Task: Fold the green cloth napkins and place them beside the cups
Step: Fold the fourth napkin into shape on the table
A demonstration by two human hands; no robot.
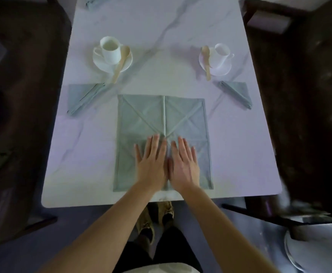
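From the head camera, a marble-patterned bench (161, 22) runs away from the person. Near its front edge lies a green cloth napkin (141, 115), spread into a square with corner flaps turned in to the middle, so that diagonal hems and a centre seam meet near the fingertips. The left hand (151, 160) and the right hand (183, 164) lie flat on its near half, palms down, fingers spread and extended, thumbs almost touching along the centre line. Neither pinches anything; they look to be pressing the flaps down to set the creases and keep the cloth from sliding.

Farther back, the left cup (110, 50) stands on a saucer (102, 65) with a wooden spoon (120, 62) leaning across it. Just nearer lies a left folded napkin (80, 97), a triangle with a rolled edge. The right cup (222, 54) sits on its own saucer with a second wooden spoon (206, 60), and a right folded napkin (238, 93) lies beside it. Those two settings look finished. Another scrap of green cloth (90, 1) shows at the bench's far edge, too cut off to read. Dark chairs flank the bench.
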